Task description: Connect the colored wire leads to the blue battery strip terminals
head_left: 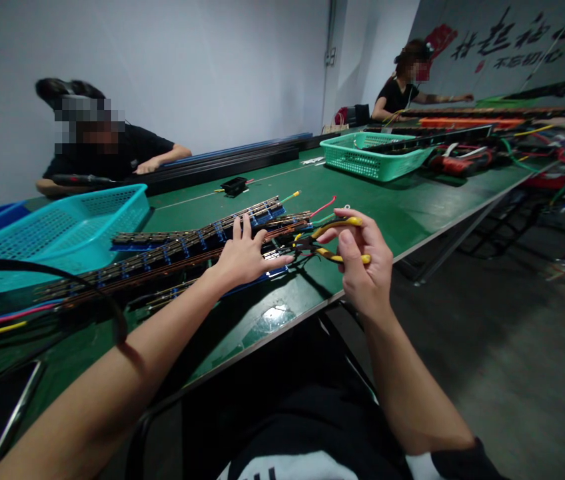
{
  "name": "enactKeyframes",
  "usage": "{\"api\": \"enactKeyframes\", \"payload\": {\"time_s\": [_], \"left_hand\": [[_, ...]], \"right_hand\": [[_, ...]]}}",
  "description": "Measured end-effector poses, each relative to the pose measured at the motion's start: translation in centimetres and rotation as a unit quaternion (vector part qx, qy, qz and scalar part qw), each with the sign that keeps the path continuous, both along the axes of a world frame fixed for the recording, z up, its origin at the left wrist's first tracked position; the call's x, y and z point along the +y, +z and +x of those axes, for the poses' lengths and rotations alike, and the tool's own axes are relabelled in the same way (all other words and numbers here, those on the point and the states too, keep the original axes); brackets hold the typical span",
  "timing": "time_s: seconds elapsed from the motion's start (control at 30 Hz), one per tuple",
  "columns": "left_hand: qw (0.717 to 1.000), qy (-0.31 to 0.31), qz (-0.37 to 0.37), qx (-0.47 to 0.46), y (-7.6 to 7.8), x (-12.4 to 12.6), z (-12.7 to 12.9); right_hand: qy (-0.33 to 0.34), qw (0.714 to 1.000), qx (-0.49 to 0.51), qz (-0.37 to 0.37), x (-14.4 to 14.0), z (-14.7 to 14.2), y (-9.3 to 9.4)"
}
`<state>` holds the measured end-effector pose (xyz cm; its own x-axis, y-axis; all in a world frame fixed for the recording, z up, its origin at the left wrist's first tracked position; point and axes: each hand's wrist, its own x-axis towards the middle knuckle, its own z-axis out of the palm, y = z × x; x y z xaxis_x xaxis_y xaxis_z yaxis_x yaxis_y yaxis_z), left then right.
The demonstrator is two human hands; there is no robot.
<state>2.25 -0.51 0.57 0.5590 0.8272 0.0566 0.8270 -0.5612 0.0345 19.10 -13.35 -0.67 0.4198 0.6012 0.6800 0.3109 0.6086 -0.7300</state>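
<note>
Both hands working: I'm seeing left hand [242, 257] lying open, pressing strips [197, 243], right hand [362, 267] at 3 o'clock gripping yellow-handled cutters [335, 241] w/ fingers curled round them, risking nicking fingertips.

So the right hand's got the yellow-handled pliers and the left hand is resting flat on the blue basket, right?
Not quite. In the head view the left hand rests flat on the long strips lying on the green table, not on the blue basket. The right hand does hold the yellow-handled pliers.

Blue basket [62, 227] left, green basket [372, 155] farther (two co-workers seated beyond).
</note>
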Motion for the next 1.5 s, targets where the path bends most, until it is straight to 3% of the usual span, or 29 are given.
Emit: {"api": "enactKeyframes", "payload": {"time_s": [0.47,1.03,1.3,1.5], "left_hand": [[1.000,-0.002,0.002,-0.002,-0.2,0.1,0.0],[1.000,-0.007,0.003,0.002,-0.3,0.3,-0.1],[1.000,-0.013,0.010,-0.006,-0.4,0.2,-0.2],[1.000,-0.012,0.013,0.017,-0.1,0.1,0.0]], "right_hand": [[0.046,0.998,0.019,-0.041,1.9,0.8,0.8],[-0.003,1.000,0.011,0.005,0.2,1.4,1.4],[0.051,0.996,-0.074,-0.019,0.3,0.5,-0.2],[0.023,0.965,-0.254,0.062,-0.1,-0.4,-0.2]]}}
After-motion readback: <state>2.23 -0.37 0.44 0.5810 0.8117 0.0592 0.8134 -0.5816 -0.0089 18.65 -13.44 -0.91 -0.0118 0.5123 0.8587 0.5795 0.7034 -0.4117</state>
